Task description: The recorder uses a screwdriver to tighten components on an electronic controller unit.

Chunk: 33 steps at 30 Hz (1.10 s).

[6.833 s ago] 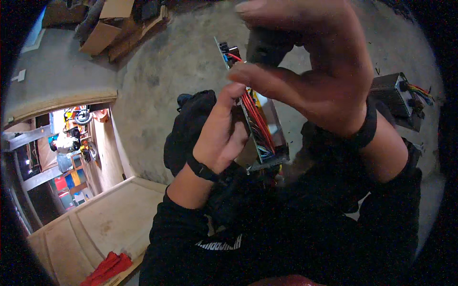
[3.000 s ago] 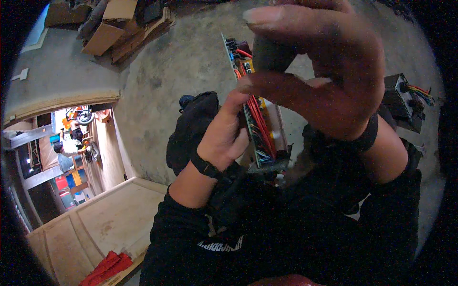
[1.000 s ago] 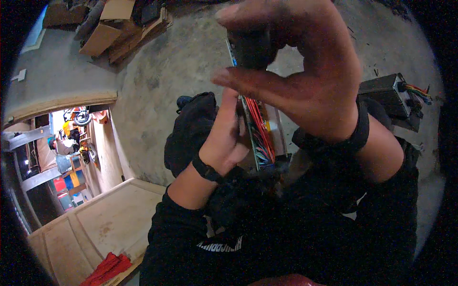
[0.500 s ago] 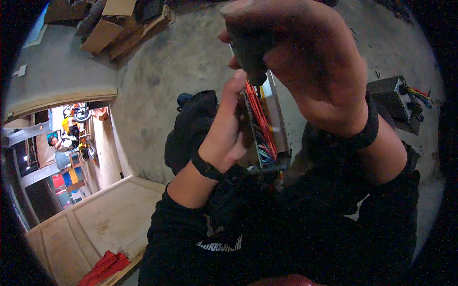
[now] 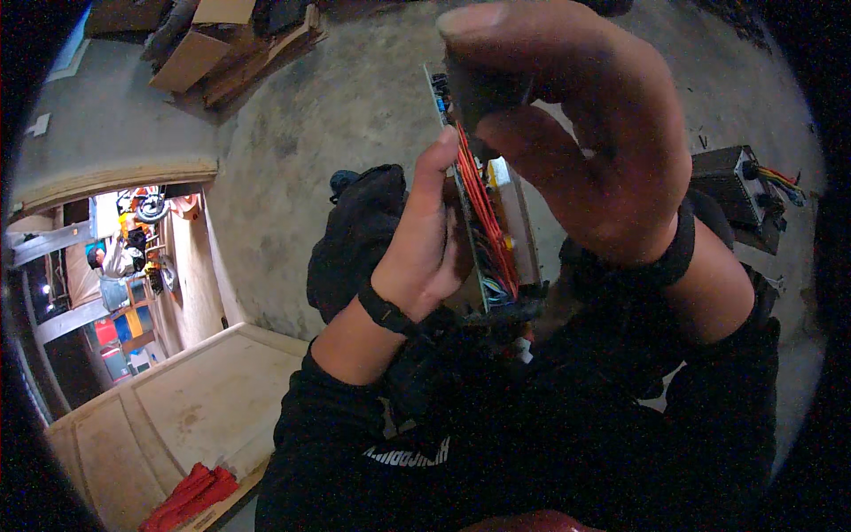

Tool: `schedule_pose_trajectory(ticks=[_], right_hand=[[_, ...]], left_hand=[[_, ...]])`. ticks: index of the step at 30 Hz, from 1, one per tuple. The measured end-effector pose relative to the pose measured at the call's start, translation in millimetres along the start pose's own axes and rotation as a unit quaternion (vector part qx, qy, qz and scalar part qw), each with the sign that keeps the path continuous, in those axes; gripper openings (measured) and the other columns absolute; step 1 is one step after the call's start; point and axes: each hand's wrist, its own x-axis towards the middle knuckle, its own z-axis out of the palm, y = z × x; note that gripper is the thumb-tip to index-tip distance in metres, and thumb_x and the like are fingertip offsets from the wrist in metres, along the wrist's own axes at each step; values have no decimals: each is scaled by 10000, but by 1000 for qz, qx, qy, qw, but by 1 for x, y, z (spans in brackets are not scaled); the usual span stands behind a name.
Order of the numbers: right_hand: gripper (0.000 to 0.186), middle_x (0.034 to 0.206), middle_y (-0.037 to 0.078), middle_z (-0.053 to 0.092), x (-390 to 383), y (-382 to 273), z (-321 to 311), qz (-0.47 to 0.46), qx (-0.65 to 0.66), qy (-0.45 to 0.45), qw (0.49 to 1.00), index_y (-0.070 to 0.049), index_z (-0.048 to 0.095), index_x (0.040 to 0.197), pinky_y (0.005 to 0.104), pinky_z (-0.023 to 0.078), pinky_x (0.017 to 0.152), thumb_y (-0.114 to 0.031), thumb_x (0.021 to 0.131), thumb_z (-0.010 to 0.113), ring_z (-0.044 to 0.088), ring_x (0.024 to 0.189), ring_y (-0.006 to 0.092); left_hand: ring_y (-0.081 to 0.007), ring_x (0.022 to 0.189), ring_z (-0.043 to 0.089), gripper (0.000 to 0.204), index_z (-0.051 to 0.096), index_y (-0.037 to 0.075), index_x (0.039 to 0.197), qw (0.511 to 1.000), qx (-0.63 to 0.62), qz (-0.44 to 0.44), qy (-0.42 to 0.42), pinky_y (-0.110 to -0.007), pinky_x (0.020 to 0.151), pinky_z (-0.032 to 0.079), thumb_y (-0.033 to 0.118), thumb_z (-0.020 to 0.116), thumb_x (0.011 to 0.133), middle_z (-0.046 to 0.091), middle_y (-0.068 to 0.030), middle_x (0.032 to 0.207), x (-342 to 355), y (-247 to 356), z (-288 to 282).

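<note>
My left hand (image 5: 424,239) is closed on the left side of a circuit board (image 5: 440,93) standing on edge, thumb up along its edge. Against the board lies a bundle of red wires (image 5: 479,195), with darker and pale wires at its lower end. A metal plate (image 5: 521,217) runs along the right of the wires. Above and to the right, my right hand (image 5: 612,142) is curled, its fingers closed around a dark object (image 5: 486,84). Shadow hides what kind of object that is. Both wrists wear black bands.
A grey metal box (image 5: 731,173) with coloured wires sits on the concrete floor at right. Flattened cardboard (image 5: 191,62) lies at the far left. Near left is a wooden panel (image 5: 204,390) bearing a red cloth (image 5: 191,496). Beyond a doorway, a person (image 5: 115,259) is near a motorcycle (image 5: 149,206).
My right hand has shifted slightly right, away from the board. The board's upper end, with small components, now shows. My left hand keeps its grip.
</note>
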Motion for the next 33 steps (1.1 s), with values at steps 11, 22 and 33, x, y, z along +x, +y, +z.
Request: schedule_pose_trajectory(ticks=[11,22,33], right_hand=[[385,959,111,589,6,-24,-1,6,-98,39,994,-52,613,1132,325,546,665,-32,767,734,637,784,215],[478,935,70,643,-6,-20,-8,-56,-282,-36,957,-26,597,1151,306,480,665,-39,704,769,573,737,178],[425,1023,145,612,-15,14,12,-11,21,210,977,12,499,1172,291,534,764,89,780,644,634,927,210]], left_hand=[[-254,1214,495,674,419,86,1343,998,-50,-16,-40,-427,1016,415,589,457,897,506,-91,1330,-3,-2,-9],[-191,1046,592,584,490,78,1243,999,4,-27,46,-349,899,482,551,453,903,602,-75,1159,-6,-6,7],[-133,751,610,460,563,127,1070,1000,-23,-1,10,-305,714,524,549,484,906,607,3,853,4,0,-1]])
